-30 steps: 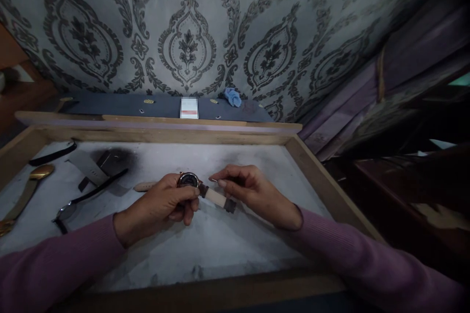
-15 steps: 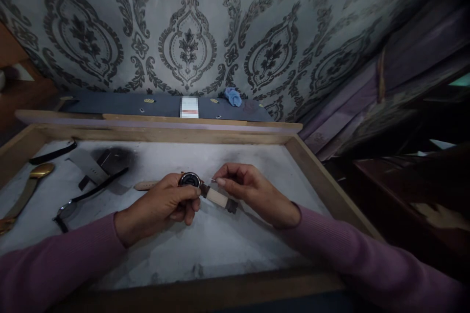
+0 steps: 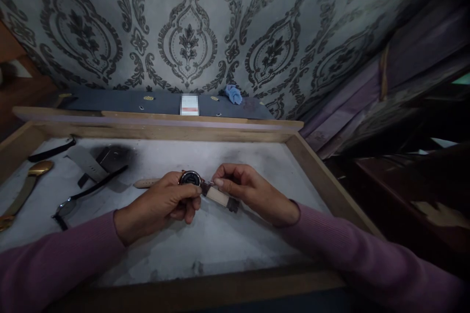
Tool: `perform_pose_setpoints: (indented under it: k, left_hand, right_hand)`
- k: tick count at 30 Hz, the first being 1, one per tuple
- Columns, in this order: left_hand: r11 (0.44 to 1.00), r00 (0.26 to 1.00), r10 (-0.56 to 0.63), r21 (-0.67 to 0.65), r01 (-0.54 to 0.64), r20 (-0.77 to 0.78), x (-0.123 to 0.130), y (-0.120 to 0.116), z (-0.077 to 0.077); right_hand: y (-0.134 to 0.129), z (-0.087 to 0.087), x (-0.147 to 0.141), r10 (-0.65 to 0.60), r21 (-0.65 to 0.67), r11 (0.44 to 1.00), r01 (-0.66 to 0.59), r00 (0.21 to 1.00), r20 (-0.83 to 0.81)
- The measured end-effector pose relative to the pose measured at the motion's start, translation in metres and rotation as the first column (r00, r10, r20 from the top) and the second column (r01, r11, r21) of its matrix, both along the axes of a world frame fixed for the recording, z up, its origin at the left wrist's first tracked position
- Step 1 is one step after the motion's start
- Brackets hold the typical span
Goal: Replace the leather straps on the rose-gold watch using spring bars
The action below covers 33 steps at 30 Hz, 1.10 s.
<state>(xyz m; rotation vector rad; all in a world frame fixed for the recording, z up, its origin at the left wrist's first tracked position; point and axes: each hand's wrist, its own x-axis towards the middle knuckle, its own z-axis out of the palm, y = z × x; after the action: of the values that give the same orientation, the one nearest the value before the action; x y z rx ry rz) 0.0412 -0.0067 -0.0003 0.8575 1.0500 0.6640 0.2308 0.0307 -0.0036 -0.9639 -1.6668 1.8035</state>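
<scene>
My left hand is closed around a wristwatch with a round dark dial and a shiny rim. Out to the right of its case runs a strap, dark brown with a pale beige lining; a beige strap end shows left of the hand. Thumb and fingertips of my right hand pinch a thin metal pin, just above the strap close to the case. Whether the pin touches the strap I cannot tell.
A shallow wooden tray with a white bottom surrounds the work. At its left lie a gold watch, a black-strapped watch, a grey strap and a black strap. Behind its rim are a small card and blue crumpled cloth.
The pin in my right hand has moved slightly down and left, closer to the watch case and strap. My left hand keeps its grip on the wristwatch.
</scene>
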Motion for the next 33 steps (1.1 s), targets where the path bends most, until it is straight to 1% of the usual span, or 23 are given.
perform_pose_setpoints:
  k: [10, 15, 20, 22, 24, 25, 27, 30, 33]
  left_hand:
    - [1.0, 1.0, -0.006, -0.004, 0.006, 0.013, 0.0, -0.001, -0.002]
    - [0.999, 0.999, -0.033, 0.003, 0.033, -0.028, 0.0, 0.0, -0.002]
    - [1.0, 0.999, -0.02, 0.014, 0.02, -0.041, 0.002, 0.0, -0.002]
    - [1.0, 0.998, -0.022, 0.012, 0.023, -0.058, 0.002, -0.001, -0.001]
    - [1.0, 0.997, -0.019, 0.012, 0.02, -0.072, 0.002, -0.001, 0.001]
    - [1.0, 0.997, -0.016, 0.011, 0.017, -0.078, 0.002, -0.002, 0.002]
    - [1.0, 0.996, -0.01, 0.005, 0.01, -0.089, 0.002, -0.002, 0.002]
    - [1.0, 0.997, -0.01, 0.013, 0.011, -0.076, 0.0, -0.002, 0.001]
    - [1.0, 0.999, 0.0, 0.026, 0.002, -0.047, -0.001, 0.0, -0.002]
  right_hand:
    - [-0.002, 0.002, -0.003, 0.003, 0.046, 0.999, -0.004, 1.0, 0.021]
    - [-0.003, 0.002, -0.002, 0.007, 0.085, 0.996, -0.011, 0.999, 0.052]
    - [-0.004, 0.003, -0.003, -0.004, 0.126, 0.992, -0.004, 0.998, 0.063]
    - [-0.004, 0.003, -0.003, -0.005, 0.122, 0.993, -0.002, 0.998, 0.06]
    - [-0.003, 0.003, -0.003, -0.026, 0.07, 0.997, 0.023, 0.999, 0.041]
    - [-0.002, 0.003, -0.003, -0.044, 0.018, 0.999, 0.043, 0.999, 0.031]
    - [0.001, 0.002, -0.002, -0.089, -0.129, 0.988, 0.09, 0.996, 0.012]
    - [0.006, -0.001, 0.0, -0.147, -0.363, 0.923, 0.129, 0.989, -0.022]
    - [0.009, 0.0, 0.003, -0.184, -0.482, 0.866, 0.135, 0.981, -0.056]
